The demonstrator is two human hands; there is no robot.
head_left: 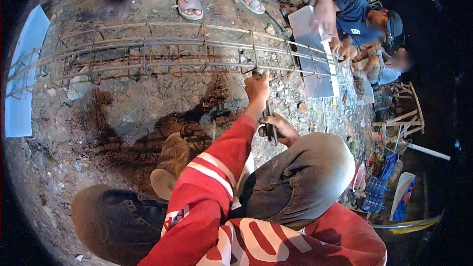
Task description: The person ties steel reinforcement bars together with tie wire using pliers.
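A long rebar cage (204, 51) of thin bars and square stirrups stretches across the ground before me. My left hand (257, 88), at the end of a red sleeve, is closed at the cage's near lower bar. Whatever its fingers pinch there is small, dark and partly hidden. Just below and to the right, my right hand (282, 128) is wrapped round a dark metal hand tool (268, 130) that looks like pincers. The tool's upper part passes close behind my left wrist, apart from the cage.
Whitish boards (310, 54) (24, 74) lie under both cage ends. A person in sandals (190, 4) stands beyond the cage, and another person's hand (325, 17) reaches over its right end. A person in a dark shirt (357, 17) crouches there. Wooden frame (409, 113) and water bottles (375, 192) are right.
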